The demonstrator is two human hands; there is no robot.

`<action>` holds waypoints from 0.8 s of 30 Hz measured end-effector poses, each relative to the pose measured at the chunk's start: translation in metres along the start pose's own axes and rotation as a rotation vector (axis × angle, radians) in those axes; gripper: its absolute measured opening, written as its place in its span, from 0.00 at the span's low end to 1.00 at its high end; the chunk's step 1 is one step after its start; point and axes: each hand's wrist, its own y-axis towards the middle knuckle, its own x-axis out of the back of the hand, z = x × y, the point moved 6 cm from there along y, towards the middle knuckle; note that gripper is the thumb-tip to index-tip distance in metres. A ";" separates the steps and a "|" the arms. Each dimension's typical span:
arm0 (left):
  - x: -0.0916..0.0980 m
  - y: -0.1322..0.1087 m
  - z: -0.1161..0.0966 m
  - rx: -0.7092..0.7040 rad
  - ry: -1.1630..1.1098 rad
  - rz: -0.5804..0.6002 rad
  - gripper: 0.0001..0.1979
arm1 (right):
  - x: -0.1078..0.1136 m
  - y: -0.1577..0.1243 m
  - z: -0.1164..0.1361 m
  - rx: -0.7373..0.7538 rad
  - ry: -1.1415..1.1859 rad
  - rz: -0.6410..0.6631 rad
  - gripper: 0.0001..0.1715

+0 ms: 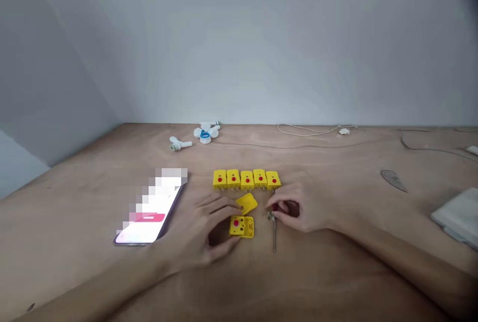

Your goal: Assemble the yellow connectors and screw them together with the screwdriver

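My left hand is curled around an open yellow plug housing with a red dot, the thumb at its lower edge. Its fingertips touch a loose yellow cover lying just behind the housing. To the right, my right hand is closed in a pinch over a few small metal parts; whatever lies between its fingertips is too small to make out. A thin screwdriver shaft lies below those fingers, its upper end partly hidden by the hand.
Several closed yellow plugs stand in a row behind my hands. A lit phone lies at left. White plastic fittings and a thin pale cord are near the wall. A white case sits at the right edge.
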 end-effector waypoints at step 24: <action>0.013 0.000 -0.001 0.048 0.047 -0.080 0.12 | 0.003 -0.004 -0.007 -0.013 0.140 0.052 0.07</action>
